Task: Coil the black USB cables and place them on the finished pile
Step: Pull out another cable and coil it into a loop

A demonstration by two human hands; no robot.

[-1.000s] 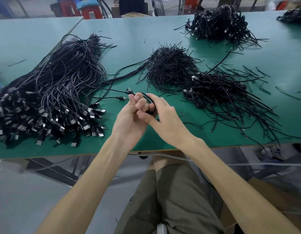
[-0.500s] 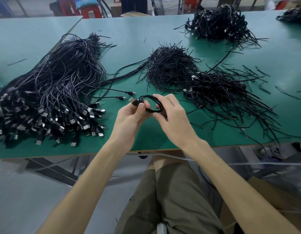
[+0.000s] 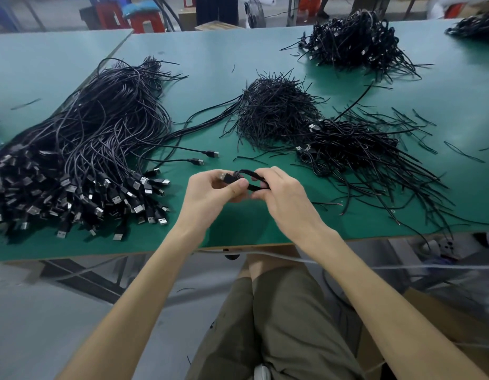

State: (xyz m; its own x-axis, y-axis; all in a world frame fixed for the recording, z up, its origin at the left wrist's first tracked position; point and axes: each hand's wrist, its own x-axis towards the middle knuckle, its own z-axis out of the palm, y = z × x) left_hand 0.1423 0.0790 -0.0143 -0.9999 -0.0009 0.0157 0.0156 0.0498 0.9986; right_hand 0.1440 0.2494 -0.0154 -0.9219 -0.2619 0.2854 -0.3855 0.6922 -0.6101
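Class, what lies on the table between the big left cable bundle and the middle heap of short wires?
A few loose cables span that gap across the table, as the head view shows.

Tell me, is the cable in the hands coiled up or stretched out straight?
Coiled. The cable forms a small bundled loop pinched between the left hand and the right hand, with its plug at the left fingers.

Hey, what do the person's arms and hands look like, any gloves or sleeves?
No gloves on the left hand or right hand, and no rings, watch or wristbands show. The left forearm and right forearm are bare, with no sleeve in view.
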